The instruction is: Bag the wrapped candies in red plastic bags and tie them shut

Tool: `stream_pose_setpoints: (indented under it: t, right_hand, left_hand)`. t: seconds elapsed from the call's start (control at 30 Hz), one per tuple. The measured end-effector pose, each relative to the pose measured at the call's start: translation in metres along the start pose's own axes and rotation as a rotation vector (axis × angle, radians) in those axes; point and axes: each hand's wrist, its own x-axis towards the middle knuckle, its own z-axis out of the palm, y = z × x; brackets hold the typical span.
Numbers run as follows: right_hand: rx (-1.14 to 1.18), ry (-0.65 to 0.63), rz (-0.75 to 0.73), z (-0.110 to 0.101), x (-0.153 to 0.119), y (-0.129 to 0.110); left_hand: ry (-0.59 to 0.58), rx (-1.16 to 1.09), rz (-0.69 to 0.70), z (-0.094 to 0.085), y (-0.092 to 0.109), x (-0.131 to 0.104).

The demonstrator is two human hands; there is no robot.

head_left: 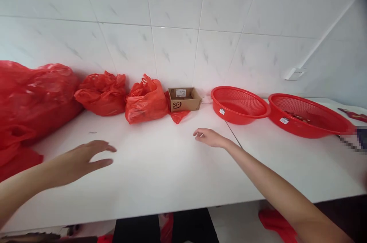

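My left hand (86, 161) hovers above the left part of the white table (155, 174), thumb and fingers apart, holding nothing. Farther in, my right hand (210, 137) is over the middle of the table with its fingers loosely bent and nothing visible in them. Beyond it stand a small cardboard box (186, 104) with an open top and a red plastic basin (241, 115) with perforated sides. A knotted red plastic bag (147, 103) sits left of the box. Another red bag (103, 96) lies beyond my left hand.
A large red bag (37, 98) and a smaller one (17, 151) fill the left end. At right, a second red basin (304, 126) holds small items I cannot make out. A tiled wall (177, 52) closes the back. The table's front edge (160, 212) runs below my hands.
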Motion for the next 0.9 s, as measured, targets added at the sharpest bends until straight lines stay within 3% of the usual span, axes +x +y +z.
stream_pose_setpoints:
  t: [0.1, 0.27, 0.4, 0.53, 0.6, 0.67, 0.8, 0.9]
  right_hand:
    - [-0.022, 0.098, -0.036, -0.017, 0.026, 0.005]
    - [-0.032, 0.267, -0.228, 0.000, 0.106, -0.044]
    - [-0.079, 0.358, -0.385, 0.013, 0.170, -0.102]
    - [-0.151, 0.360, -0.430, 0.012, 0.223, -0.139]
    - [-0.189, 0.335, -0.395, 0.013, 0.244, -0.143]
    - [-0.232, 0.289, -0.328, 0.019, 0.258, -0.140]
    - [-0.310, 0.224, -0.185, 0.038, 0.267, -0.127]
    - [-0.335, 0.240, -0.180, 0.043, 0.266, -0.126]
  left_hand:
    - [-0.113, -0.073, -0.039, -0.013, 0.041, 0.036]
    - [0.120, -0.046, -0.147, -0.017, 0.084, 0.088]
    - [0.359, -0.025, -0.210, -0.023, 0.097, 0.127]
    - [0.445, -0.002, -0.219, -0.027, 0.093, 0.165]
    - [0.421, 0.005, -0.214, -0.014, 0.092, 0.176]
    - [0.372, 0.007, -0.197, 0.013, 0.096, 0.179]
    - [0.361, 0.023, -0.175, 0.076, 0.114, 0.163]
    - [0.406, 0.037, -0.201, 0.102, 0.122, 0.152]
